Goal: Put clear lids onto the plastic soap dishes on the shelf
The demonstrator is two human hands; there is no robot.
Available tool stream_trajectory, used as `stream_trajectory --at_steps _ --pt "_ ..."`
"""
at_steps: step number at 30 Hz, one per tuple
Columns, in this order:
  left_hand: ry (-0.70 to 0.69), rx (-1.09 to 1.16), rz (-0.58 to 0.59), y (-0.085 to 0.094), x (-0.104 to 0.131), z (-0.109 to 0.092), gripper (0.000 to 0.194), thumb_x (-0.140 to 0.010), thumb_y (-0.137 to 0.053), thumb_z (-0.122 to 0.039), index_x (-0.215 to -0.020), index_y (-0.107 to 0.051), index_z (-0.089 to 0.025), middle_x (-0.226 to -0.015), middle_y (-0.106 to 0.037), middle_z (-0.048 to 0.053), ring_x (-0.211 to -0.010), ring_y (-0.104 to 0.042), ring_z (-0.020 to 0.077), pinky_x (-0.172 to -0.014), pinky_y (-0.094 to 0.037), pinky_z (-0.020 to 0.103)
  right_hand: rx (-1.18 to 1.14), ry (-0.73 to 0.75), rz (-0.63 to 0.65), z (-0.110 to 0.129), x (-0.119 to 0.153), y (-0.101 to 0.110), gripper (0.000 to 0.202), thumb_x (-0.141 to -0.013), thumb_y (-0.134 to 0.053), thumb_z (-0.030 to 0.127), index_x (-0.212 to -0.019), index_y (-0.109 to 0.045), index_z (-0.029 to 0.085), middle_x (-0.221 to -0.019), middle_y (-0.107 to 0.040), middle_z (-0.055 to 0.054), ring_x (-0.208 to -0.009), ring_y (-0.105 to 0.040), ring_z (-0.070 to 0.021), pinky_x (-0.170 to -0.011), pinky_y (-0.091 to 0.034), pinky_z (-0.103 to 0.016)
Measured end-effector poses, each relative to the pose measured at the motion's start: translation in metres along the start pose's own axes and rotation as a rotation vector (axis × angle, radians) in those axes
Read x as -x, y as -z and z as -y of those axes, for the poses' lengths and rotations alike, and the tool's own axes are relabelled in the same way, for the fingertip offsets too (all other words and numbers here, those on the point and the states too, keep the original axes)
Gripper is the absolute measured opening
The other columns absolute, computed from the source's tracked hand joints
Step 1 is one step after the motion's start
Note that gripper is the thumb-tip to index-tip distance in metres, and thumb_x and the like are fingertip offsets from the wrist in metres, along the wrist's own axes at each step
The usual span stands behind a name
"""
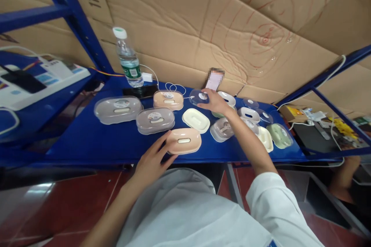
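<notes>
My left hand [156, 157] grips the left end of a peach oval box [189, 141] at the table's front edge, its fingers above and below the rim. Farther back, my right hand [215, 101] has its fingers on a clear plastic cover [197, 97] with a round label. A cream oval tray [196, 120] lies between the two hands. Left of it stand two greyish covered boxes [118, 110] and a covered peach box [168, 100]. Under and beside my right forearm are a grey covered box [222, 129] and a white oval piece [249, 115].
A water bottle [129, 63] stands at the back left near a dark phone [140, 92] and a white cable. Another phone [214, 79] leans against the cardboard. A green covered box [279, 136] sits at the right. Blue frame bars flank the table; another person's arm [344, 177] shows far right.
</notes>
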State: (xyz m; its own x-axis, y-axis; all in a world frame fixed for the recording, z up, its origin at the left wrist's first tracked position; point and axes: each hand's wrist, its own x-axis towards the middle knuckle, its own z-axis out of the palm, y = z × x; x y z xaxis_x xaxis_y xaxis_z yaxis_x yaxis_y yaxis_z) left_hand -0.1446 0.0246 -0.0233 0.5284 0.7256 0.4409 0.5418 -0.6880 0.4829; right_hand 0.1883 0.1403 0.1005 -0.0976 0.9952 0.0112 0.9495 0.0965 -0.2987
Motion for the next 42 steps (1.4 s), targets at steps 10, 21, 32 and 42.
stream_trajectory --at_steps 10,21,32,42 --pt "0.196 0.201 0.022 0.002 -0.001 -0.003 0.076 -0.103 -0.069 -0.042 -0.168 -0.031 -0.031 -0.168 -0.050 0.010 -0.153 -0.054 0.0283 -0.125 -0.049 0.044 -0.095 0.588 0.227 0.057 0.116 -0.040 0.080 -0.102 -0.076 0.049 -0.169 -0.039 0.027 -0.175 -0.038 -0.016 -0.164 -0.034 -0.0333 -0.131 -0.036 -0.055" --pt "0.196 0.245 -0.001 0.001 -0.001 -0.001 0.075 -0.101 -0.070 -0.045 -0.165 -0.035 -0.030 -0.165 -0.052 0.011 -0.152 -0.054 0.0306 -0.125 -0.048 0.048 -0.035 0.588 0.086 0.050 0.103 -0.078 0.084 -0.101 -0.070 0.060 -0.171 -0.037 0.025 -0.167 -0.044 -0.020 -0.158 -0.040 -0.0358 -0.128 -0.038 -0.057" --pt "0.060 0.095 -0.013 -0.006 -0.008 0.004 0.062 -0.102 -0.064 -0.053 -0.160 -0.046 -0.037 -0.162 -0.056 0.007 -0.146 -0.059 0.0351 -0.120 -0.053 0.053 -0.140 0.560 0.004 0.017 0.074 -0.056 0.076 -0.111 -0.052 0.061 -0.173 -0.030 0.023 -0.165 -0.053 -0.016 -0.154 -0.049 -0.0294 -0.128 -0.038 -0.052" --pt "0.035 -0.030 -0.028 -0.012 -0.006 0.008 0.061 -0.103 -0.065 -0.047 -0.159 -0.047 -0.035 -0.165 -0.054 0.010 -0.145 -0.061 0.0359 -0.115 -0.058 0.053 0.197 0.149 -0.184 -0.079 -0.029 0.010 0.051 -0.114 -0.045 0.042 -0.156 -0.059 0.015 -0.176 -0.034 -0.018 -0.156 -0.046 -0.0366 -0.126 -0.039 -0.058"
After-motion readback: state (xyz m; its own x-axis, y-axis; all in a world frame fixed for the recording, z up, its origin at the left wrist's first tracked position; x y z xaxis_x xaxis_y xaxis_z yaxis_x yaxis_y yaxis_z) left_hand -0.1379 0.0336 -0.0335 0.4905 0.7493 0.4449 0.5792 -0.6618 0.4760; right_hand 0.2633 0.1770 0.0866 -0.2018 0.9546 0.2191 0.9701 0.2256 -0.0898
